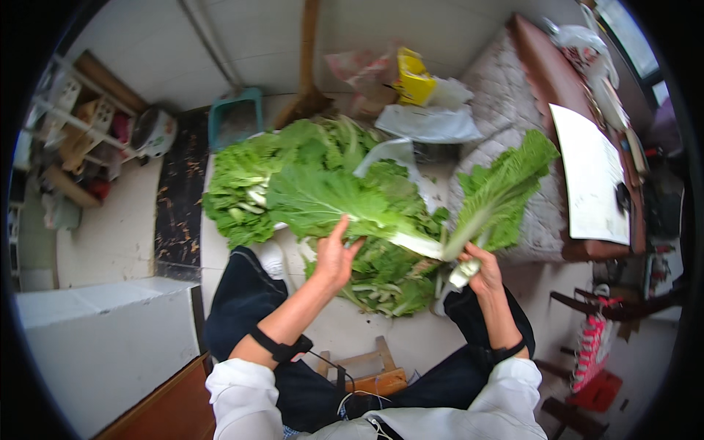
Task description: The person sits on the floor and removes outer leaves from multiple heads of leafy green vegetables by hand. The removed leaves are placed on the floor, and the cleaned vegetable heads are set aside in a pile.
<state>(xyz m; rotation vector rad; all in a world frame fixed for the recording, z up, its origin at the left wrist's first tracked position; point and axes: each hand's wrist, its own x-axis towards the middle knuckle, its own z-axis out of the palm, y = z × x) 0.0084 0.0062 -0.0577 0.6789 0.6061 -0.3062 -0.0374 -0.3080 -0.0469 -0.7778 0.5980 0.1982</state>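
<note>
My right hand (484, 269) grips the white stem base of a leafy green cabbage head (495, 192), whose leaves point up and to the right. A large cabbage leaf (330, 195) angles left from that base, and my left hand (335, 253) holds it at its middle, thumb and fingers on the blade. Beneath and behind it, a heap of leafy greens (242, 192) with white stems is piled on the left. Looser leaves (390, 280) lie on the floor between my feet.
Behind the greens are a teal dustpan (236, 118), a broom (308, 99), a yellow bag (413, 77) and plastic bags (429, 122). A quilted cover (495, 110) hangs at the right. A white box-like surface (110, 319) stands at lower left, a wooden stool (379, 379) beneath me.
</note>
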